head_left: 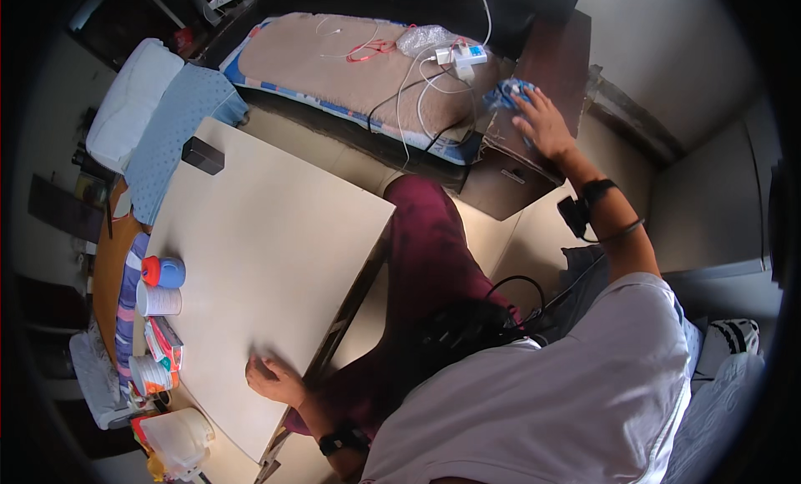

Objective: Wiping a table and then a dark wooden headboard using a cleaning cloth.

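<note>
My right hand (543, 122) reaches out to the upper right, over the dark wooden end of the settee (543, 64). Its fingers are spread, and the fingertips touch a crumpled blue patterned cloth or wrapper (504, 95). Down at the near side of the pale tabletop (275, 233), my left hand (274, 379) rests with loosely curled fingers. No object shows in the left hand, though its palm is hidden. A small dark box (203, 155) stands at the table's far corner.
Along the table's left edge stand a blue bottle with a red cap (164, 272), white tubs (159, 299), small cartons (165, 343) and a translucent plastic container (178, 440). A power strip (466, 56) with cables lies on the settee's cushion (300, 58). Below sits a wooden drawer front (500, 183).
</note>
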Demonstrator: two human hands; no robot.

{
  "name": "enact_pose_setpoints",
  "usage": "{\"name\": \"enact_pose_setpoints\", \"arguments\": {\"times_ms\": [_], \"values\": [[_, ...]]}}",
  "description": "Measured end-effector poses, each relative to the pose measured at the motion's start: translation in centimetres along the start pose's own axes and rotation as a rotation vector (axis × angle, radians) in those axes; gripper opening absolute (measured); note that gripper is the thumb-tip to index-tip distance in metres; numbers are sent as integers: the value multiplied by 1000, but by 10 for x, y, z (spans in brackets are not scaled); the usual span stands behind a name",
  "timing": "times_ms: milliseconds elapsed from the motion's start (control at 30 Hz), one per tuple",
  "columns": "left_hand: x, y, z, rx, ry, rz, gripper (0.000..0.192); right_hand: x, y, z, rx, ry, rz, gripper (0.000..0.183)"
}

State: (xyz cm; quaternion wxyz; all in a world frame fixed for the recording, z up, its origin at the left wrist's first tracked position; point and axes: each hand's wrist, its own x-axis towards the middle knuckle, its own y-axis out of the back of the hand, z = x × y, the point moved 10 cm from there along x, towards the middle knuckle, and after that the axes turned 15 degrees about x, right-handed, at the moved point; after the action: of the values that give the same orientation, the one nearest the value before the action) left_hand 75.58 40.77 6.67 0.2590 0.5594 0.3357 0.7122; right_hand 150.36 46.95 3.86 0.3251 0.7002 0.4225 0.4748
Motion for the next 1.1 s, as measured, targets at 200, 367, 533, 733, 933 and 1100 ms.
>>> {"name": "enact_pose_setpoints", "arguments": {"times_ms": [200, 367, 533, 733, 933, 1100], "values": [[0, 0, 9, 62, 48, -19, 28, 71, -7, 78, -95, -191, 181, 57], [0, -1, -2, 126, 78, -13, 28, 80, -16, 83, -128, -159, 215, 51], [0, -1, -3, 67, 104, -31, 30, 45, -5, -2, -22, 68, 147, 42], [-1, 1, 2, 70, 127, -27, 30, -27, 7, -81, 71, 383, -132, 53], [-3, 5, 2, 68, 130, 1, 28, -76, -4, -105, -138, 707, -427, 49], [-2, 3, 0, 129, 85, 5, 26, -115, -88, -111, -745, 949, -595, 48]]}}
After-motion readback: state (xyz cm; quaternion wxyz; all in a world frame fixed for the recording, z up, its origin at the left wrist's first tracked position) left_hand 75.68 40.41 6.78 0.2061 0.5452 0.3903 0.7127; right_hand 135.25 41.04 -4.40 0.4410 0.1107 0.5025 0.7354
